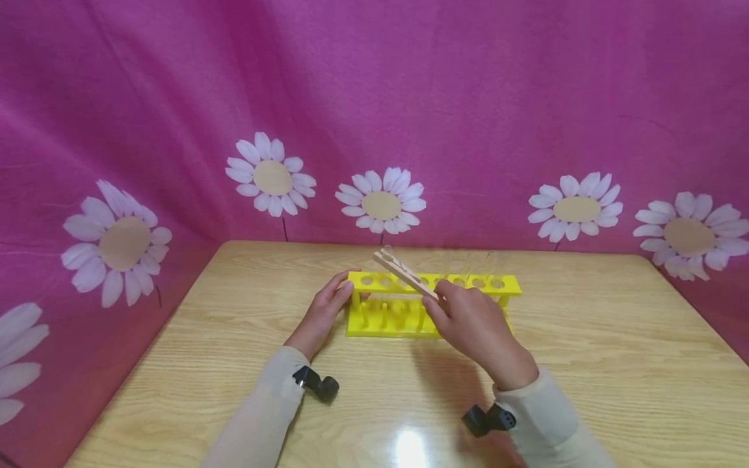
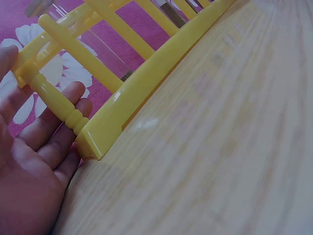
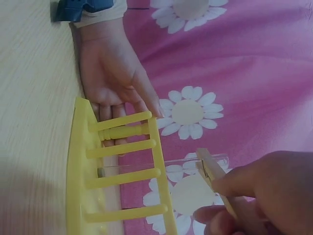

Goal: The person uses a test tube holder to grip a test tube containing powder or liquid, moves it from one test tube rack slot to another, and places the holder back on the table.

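A yellow test tube rack [image 1: 433, 286] stands on the table. My left hand [image 1: 320, 315] grips its left end, thumb at the top bar and fingers behind the end post [image 2: 56, 100]. My right hand [image 1: 476, 322] holds a wooden test tube clamp [image 1: 404, 273], slanted up and left over the rack. The clamp's tip overlaps the upper part of a clear test tube [image 3: 183, 160] near the left end. This tube passes down through the rack, with a bit of dark material [image 3: 101, 172] at its bottom. I cannot tell whether the clamp grips the glass.
Several more clear test tubes [image 1: 474, 263] stand in the right part of the rack. Upright yellow pegs [image 1: 384, 315] line its base. Beneath is a light wooden table [image 1: 222, 312]; a pink cloth [image 1: 468, 117] with white flowers hangs behind it and at the sides.
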A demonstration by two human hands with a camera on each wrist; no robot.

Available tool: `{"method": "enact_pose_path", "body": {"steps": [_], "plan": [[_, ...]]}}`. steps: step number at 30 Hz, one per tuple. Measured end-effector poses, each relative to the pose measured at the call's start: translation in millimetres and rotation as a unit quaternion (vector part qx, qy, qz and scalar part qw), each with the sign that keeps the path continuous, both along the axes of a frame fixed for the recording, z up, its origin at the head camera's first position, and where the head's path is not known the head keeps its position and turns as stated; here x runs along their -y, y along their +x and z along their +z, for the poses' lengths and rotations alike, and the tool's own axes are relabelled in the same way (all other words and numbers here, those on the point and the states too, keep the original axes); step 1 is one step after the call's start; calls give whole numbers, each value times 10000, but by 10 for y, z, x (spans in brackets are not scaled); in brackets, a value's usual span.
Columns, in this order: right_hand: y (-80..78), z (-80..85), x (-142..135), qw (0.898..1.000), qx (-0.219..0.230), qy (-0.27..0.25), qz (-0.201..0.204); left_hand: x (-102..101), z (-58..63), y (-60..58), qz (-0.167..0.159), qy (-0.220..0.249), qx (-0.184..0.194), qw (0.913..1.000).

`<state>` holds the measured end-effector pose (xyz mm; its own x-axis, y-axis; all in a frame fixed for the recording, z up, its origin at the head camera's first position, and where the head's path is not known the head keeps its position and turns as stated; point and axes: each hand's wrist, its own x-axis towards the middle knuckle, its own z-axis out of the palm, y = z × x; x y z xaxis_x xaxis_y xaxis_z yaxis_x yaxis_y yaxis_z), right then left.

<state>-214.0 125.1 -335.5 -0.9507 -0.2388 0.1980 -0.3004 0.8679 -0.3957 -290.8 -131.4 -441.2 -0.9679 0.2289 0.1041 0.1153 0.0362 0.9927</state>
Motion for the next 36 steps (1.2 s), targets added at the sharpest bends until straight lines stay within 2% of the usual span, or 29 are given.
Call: {"method": "enact_pose_path", "body": {"steps": [13, 21, 27, 36], "plan": [[-16, -56, 62, 9994, -323, -75, 119, 13, 37, -1, -164, 176, 162, 9996], [-30, -101, 89, 9975, -603, -300, 210, -5, 282, 155, -259, 189, 272, 9991], [-32, -115, 114, 9980, -388, -444, 234, -12, 293, 173, -261, 221, 230, 9991], [-16, -88, 108, 9979, -371, -482, 236, -4, 299, 169, -247, 110, 224, 9994]]}}
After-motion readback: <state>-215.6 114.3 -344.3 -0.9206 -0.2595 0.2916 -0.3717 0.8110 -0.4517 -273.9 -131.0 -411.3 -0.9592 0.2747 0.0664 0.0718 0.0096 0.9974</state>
